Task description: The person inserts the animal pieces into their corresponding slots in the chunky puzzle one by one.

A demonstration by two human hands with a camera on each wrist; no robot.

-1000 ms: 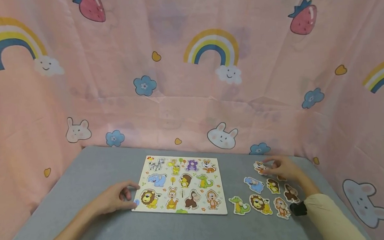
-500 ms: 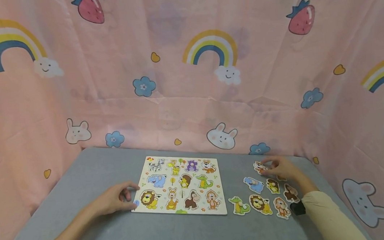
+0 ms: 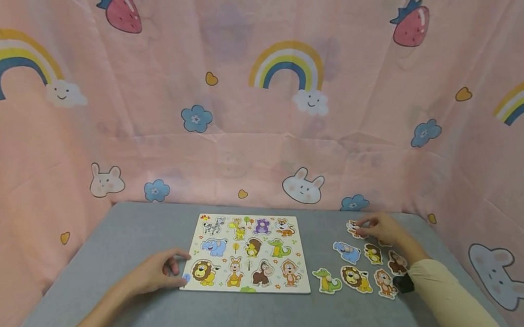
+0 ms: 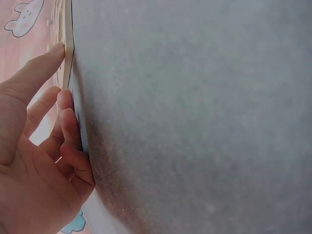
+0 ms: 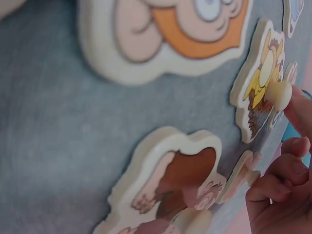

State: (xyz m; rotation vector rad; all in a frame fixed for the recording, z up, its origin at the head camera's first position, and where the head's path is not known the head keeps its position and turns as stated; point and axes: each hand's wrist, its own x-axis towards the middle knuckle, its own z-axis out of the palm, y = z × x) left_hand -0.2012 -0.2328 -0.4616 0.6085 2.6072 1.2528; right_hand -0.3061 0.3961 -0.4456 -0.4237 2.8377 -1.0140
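Observation:
A white animal puzzle board (image 3: 272, 285) lies flat on the grey table. My left hand (image 3: 158, 272) is at its left edge, thumb by the near corner and index finger farther up. In the left wrist view the straight thumb (image 4: 36, 73) touches the board's side, while the other fingers bend loosely. At the right, my right hand (image 3: 383, 229) pinches the tiger piece (image 3: 352, 228) between thumb and index finger, low over the table. Its fingertips are partly hidden behind the hedgehog piece (image 5: 261, 73) in the right wrist view. Another piece (image 3: 385, 243) shows partly beneath this hand.
Around the right hand lie knobbed pieces: elephant (image 3: 346, 252), hedgehog, gorilla (image 3: 397, 262), monkey (image 3: 385, 283), lion (image 3: 356, 279) and crocodile (image 3: 327, 281). A pink printed curtain (image 3: 243, 149) encloses the table (image 3: 234, 318) at the back and sides.
My right hand's fingers have drawn slightly closer over the tiger piece, which has barely moved. The left hand and the board are still; the head view has shifted a little.

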